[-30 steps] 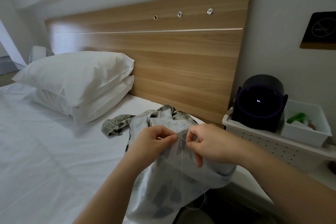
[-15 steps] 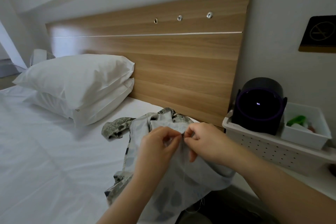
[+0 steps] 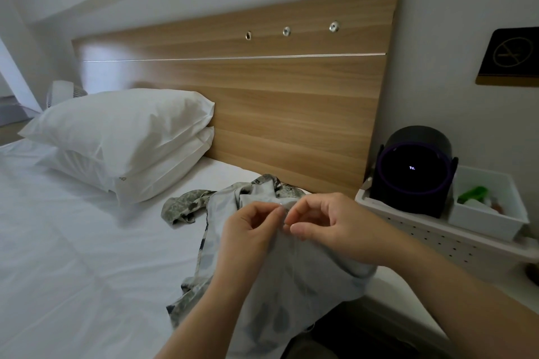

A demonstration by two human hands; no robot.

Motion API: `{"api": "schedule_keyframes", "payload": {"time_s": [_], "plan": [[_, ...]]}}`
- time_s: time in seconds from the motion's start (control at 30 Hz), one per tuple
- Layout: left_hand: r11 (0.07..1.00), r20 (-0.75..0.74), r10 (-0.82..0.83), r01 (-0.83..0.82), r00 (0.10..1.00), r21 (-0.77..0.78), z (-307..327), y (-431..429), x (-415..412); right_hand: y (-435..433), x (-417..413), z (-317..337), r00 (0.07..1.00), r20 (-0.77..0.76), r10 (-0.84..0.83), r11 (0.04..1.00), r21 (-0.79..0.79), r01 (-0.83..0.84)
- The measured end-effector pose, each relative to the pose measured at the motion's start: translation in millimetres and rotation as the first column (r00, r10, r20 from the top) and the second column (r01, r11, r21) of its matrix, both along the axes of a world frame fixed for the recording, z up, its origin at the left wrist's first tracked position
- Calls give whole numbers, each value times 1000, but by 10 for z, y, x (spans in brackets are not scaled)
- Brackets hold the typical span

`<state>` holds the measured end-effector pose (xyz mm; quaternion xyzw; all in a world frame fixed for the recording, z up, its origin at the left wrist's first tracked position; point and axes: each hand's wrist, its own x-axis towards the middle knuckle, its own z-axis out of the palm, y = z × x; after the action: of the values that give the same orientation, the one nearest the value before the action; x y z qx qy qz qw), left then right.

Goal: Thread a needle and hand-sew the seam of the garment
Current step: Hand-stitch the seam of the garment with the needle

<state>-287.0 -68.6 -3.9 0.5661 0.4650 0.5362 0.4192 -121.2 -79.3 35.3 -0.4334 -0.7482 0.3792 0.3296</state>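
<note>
1. Garment (image 3: 291, 285), grey with a leafy print, hangs off the bed's edge towards us, and both hands lift its top fold.
2. We see the left hand (image 3: 248, 230) pinch that fold between thumb and forefinger. The right hand (image 3: 329, 224), fingers curled, pinches it just beside. We cannot make out a needle.
3. Its far end lies bunched on the white bed (image 3: 73, 256).
4. Beyond, two stacked pillows (image 3: 125, 131) rest against the wooden headboard (image 3: 277, 96).

Dim, soft daylight; wide-angle edge distortion
</note>
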Motion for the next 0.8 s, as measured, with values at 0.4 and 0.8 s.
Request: {"api": "schedule_keyframes", "payload": {"time_s": [0.4, 0.8], "plan": [[990, 55, -140, 138, 989, 30, 39, -57, -9, 184, 113, 66, 984, 85, -158, 974, -149, 169], [947, 172, -293, 310, 940, -79, 45, -32, -95, 406, 10, 187, 547, -652, -525, 785, -619, 16]]}}
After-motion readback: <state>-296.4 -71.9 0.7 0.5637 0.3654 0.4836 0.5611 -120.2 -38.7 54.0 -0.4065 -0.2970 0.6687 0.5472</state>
